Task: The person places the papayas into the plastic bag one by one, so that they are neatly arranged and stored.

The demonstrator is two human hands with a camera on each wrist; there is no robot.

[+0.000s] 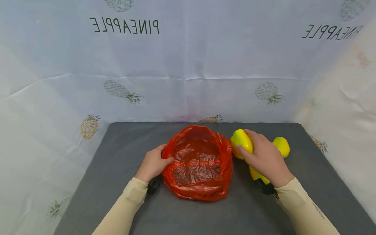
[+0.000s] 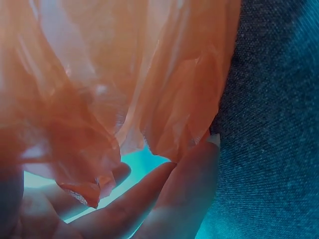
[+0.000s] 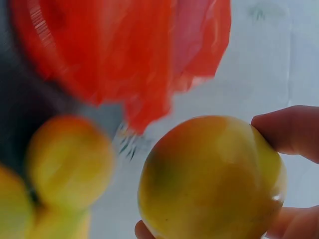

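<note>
Red thin plastic forms an open-mouthed bag (image 1: 196, 164) at the middle of the grey tabletop (image 1: 94, 202), below its far edge. Left hand (image 1: 154, 163): thumb over the bag's left rim, pinching it. Right hand (image 1: 265, 158): thumb and fingers grasping a yellow fruit (image 1: 242, 142) just beside the right rim; whether the two touch, an onlooker cannot tell. A second fruit (image 1: 282, 147) lies toward the far right corner, a third (image 1: 256, 173) near the right wrist. For sound handling, the rim is best drawn gently outward, and the smooth fruit kept high enough not to snag the film.
</note>
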